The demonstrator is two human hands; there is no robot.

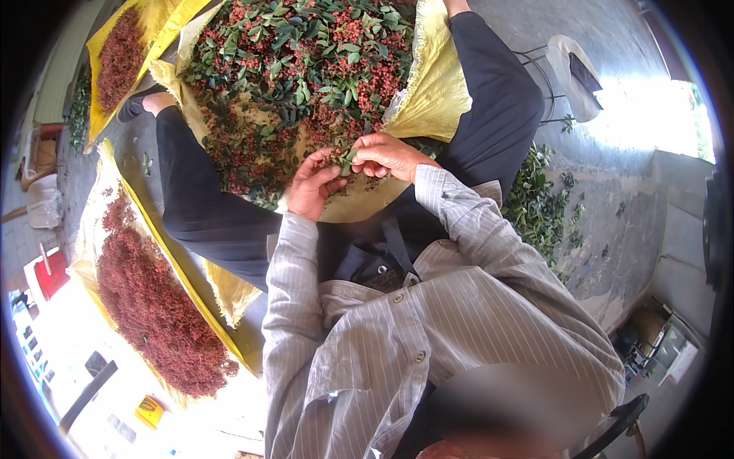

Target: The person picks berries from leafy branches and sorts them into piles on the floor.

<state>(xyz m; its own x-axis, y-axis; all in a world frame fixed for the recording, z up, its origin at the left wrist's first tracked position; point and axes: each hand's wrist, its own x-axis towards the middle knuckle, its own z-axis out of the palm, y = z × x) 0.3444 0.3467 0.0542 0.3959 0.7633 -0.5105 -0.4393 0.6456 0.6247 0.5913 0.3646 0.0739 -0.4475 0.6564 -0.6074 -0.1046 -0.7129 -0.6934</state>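
A small leafy sprig (346, 160) with a few red berries spans the gap between my two hands. My left hand (309, 186) grips its berry end between thumb and fingers. The green leaves are pinched by my right hand (385, 156), thumb against forefinger, the other fingers curled. Just beyond lies a large heap of leafy sprigs with red berry clusters (344, 63), apparently Sichuan pepper. It rests on a yellow woven sack (438, 74) spread between my legs. In the heap's nearer part, loose berries and leaves lie thinner and the sack shows through.
To the left, red berries (155, 310) fill a long yellow-edged sack; another yellow sack (163, 28) with berries lies at upper left. Discarded green leaves (536, 201) are piled on the concrete floor at right. A chair (565, 74) stands beyond my right knee.
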